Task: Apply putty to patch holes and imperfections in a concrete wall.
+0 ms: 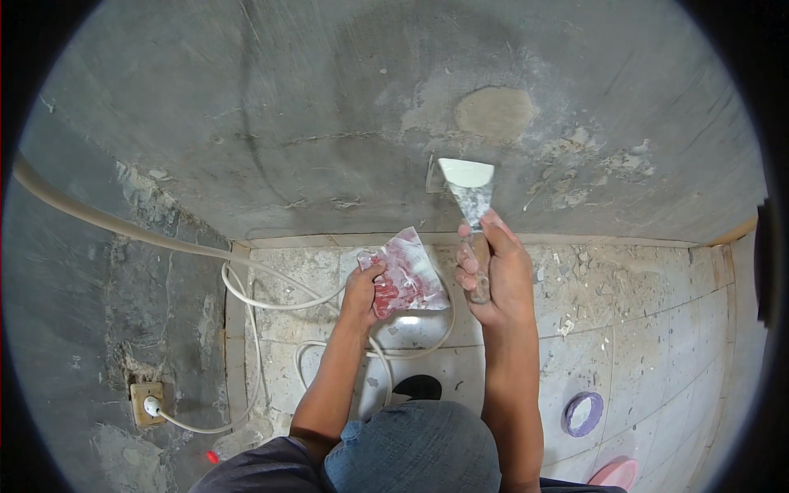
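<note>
Two hands: both come up from the lower edge over a dusty tiled floor (657, 312), close to a rough grey wall (329, 107).
Far left: a wall socket (146, 403) sits low on the side wall with a white plug in it; a white cable (246, 300) runs from it and loops across the tiles towards the middle.
Left hand: the left hand (362, 292) is closed on a red and white plastic bag (408, 278).
Bag against fingers: the bag fans out to the right of the hand, its left edge pinched between thumb and fingers (371, 271), the rest hanging free above the floor.
Bag looks: crumpled, glossy, partly see-through, mottled red with white patches.
Right hand: the right hand (493, 275) is wrapped tight around the handle of a putty knife (470, 197).
Knife against fingers: the handle is buried in the fist, with the curled fingertips (465, 263) showing on its left side; the blade rises out of the top of the grip, between thumb and forefinger.
Knife looks: a flat metal blade, widening upward, smeared with dried grey-white filler; its broad top edge carries a fresh white strip and lies at the wall.
Wall above the blade: a round brownish-grey filled patch (495, 112), with flaking pale plaster to its right.
Lower right: a purple ring-shaped roll (583, 412) on the tiles, and a pink round object (616, 474) at the edge.
</note>
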{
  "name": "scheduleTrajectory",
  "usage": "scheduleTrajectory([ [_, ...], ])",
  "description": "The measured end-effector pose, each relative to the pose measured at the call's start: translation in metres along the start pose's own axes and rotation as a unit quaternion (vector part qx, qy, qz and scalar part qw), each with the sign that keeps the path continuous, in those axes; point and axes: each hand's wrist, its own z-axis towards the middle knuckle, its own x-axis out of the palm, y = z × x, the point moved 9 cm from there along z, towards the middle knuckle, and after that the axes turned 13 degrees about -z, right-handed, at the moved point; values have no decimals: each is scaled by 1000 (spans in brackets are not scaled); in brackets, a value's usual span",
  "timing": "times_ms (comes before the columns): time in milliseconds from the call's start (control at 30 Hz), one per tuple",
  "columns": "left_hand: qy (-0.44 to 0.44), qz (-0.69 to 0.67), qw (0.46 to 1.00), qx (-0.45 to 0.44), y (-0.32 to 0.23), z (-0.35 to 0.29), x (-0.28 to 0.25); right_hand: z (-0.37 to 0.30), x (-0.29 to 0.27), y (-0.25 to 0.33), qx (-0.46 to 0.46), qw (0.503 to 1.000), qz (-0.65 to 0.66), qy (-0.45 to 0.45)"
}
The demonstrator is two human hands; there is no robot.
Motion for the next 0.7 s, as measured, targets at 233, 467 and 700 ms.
scheduleTrajectory([
  [233, -11, 21, 1000, 12, -3, -1, -4, 11, -37, -71, 53, 992, -88, -71],
  [467, -13, 32, 999, 19, -3, 2, -9, 27, -14, -72, 73, 995, -23, -66],
  [700, -2, -5, 1000, 13, -3, 0, -3, 19, 20, -33, 59, 997, 44, -3],
])
